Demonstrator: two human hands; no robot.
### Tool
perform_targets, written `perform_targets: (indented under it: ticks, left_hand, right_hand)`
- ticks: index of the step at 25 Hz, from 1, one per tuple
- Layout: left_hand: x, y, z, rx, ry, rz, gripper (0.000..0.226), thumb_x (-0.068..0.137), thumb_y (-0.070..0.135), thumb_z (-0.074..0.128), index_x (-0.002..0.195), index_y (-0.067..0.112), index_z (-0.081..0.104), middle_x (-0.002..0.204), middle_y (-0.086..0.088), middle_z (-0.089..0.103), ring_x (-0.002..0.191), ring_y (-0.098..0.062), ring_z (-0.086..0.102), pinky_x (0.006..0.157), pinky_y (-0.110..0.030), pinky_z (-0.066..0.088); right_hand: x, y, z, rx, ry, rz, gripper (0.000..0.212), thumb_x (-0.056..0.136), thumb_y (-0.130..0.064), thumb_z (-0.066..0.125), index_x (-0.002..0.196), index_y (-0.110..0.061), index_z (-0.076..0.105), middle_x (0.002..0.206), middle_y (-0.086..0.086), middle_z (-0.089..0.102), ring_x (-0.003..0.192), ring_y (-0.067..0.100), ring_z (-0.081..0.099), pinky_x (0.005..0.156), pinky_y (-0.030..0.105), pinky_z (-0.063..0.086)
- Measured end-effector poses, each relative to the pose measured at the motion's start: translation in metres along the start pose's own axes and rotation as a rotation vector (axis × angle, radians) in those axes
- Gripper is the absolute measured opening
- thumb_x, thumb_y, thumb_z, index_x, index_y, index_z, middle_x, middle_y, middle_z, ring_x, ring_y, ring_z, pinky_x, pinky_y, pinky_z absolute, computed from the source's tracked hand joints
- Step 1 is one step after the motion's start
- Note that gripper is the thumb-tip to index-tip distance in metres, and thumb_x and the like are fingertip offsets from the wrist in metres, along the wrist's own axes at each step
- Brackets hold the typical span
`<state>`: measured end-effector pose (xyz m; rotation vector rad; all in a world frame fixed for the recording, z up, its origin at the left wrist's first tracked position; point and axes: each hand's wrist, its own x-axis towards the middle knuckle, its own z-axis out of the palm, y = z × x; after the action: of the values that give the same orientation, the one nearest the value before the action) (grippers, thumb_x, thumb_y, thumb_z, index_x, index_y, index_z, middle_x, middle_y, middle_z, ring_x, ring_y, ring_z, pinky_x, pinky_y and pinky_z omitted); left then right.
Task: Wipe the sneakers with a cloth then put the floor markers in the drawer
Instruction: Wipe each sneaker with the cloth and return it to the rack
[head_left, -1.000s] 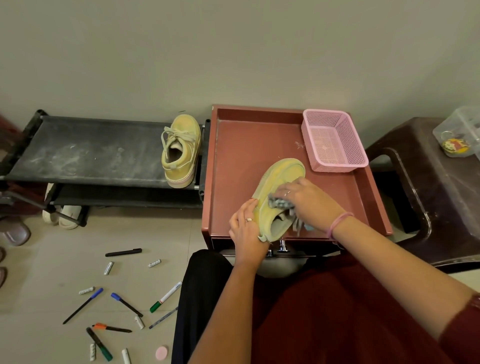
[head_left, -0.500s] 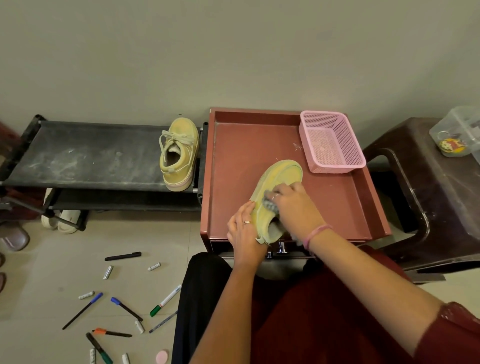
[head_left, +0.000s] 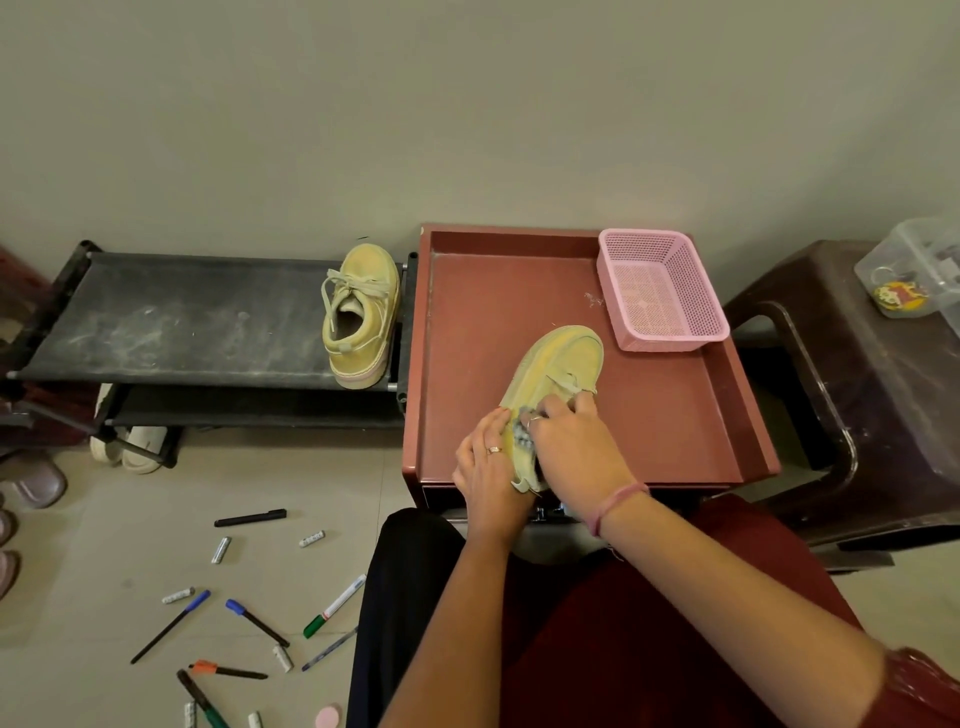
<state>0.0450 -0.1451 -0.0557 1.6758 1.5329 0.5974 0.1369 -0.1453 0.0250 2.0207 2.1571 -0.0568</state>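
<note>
Red cabinet top (head_left: 467, 338), sneaker (head_left: 558, 369) at near edge, left hand (head_left: 488, 462) gripping it, right hand (head_left: 571, 441) pressing cloth (head_left: 522, 434)

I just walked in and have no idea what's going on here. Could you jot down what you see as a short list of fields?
Activity: wiping a yellow sneaker with a grey cloth
Left hand: steadies the sneaker's heel
Right hand: presses the cloth on the sneaker
Work surface: red cabinet top
Other sneaker: on the black shoe rack
Pink basket: empty, back right corner of the cabinet top
Markers: scattered on the floor, not yet collected
</note>
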Motion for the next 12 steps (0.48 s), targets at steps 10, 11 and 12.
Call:
perform_targets:
  ticks: [10, 11, 12]
  left_hand:
    - [-0.003, 0.002, 0.001, 0.135, 0.052, 0.037, 0.064, 0.093, 0.029, 0.058, 0.148, 0.024, 0.026, 0.154, 0.008, 0.028, 0.14, -0.014, 0.023, 0.113, -0.04, 0.024]
    - [-0.004, 0.005, 0.0, 0.126, 0.068, 0.039, 0.064, 0.093, 0.026, 0.058, 0.149, 0.021, 0.027, 0.154, 0.005, 0.03, 0.141, -0.015, 0.025, 0.112, -0.039, 0.025]
    - [-0.004, 0.006, 0.001, 0.118, 0.085, 0.027, 0.066, 0.091, 0.022, 0.061, 0.149, 0.019, 0.028, 0.153, 0.002, 0.032, 0.141, -0.017, 0.028, 0.113, -0.038, 0.026]
  right_hand:
    - [-0.019, -0.034, 0.011, 0.047, 0.065, -0.021, 0.039, 0.092, -0.006, 0.045, 0.13, -0.012, 0.049, 0.133, 0.011, 0.046, 0.121, 0.027, 0.04, 0.101, 0.038, 0.035]
    - [-0.023, -0.024, 0.006, 0.213, 0.089, -0.003, 0.044, 0.091, -0.001, 0.043, 0.132, -0.015, 0.05, 0.134, 0.007, 0.047, 0.121, 0.025, 0.041, 0.104, 0.032, 0.033]
    - [-0.023, -0.005, -0.001, 0.452, 0.08, 0.018, 0.05, 0.089, 0.006, 0.042, 0.13, -0.02, 0.054, 0.131, 0.001, 0.052, 0.118, 0.022, 0.044, 0.104, 0.025, 0.032]
